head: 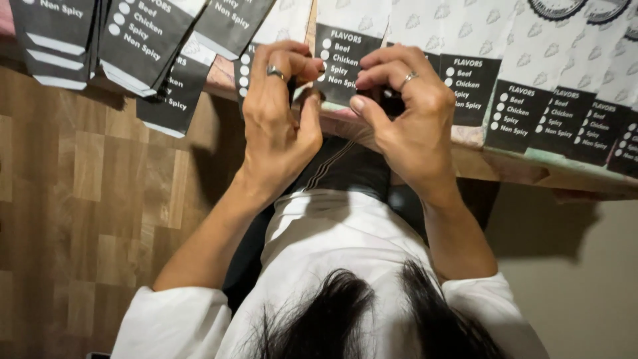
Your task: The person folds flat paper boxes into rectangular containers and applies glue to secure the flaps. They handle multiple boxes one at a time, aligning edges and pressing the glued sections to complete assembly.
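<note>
Paper bags (143, 40), black at the bottom with white print, hang over the left part of the table edge (505, 166), fanned and overlapping one another, above a wood-block floor (80, 199). Next along the same edge comes the left hand (276, 116), a ring on one finger, its fingers curled shut with the tips pressed toward the thumb against the black printed panel of a paper bag (342, 56) that lies at the edge of the table, directly in front of the person. Just beside it, the right hand (405, 110), also ringed, has its fingers bent and closed on the same bag's lower edge, thumb pointing toward the left hand; the two hands nearly touch over the black panel. What exactly is pinched between the fingertips is hidden by the knuckles. Farther right, a row of white bags with black panels (565, 113) lies flat along the table, each overlapping the next, their black ends lined up close to the edge as far as the right corner of the view.
</note>
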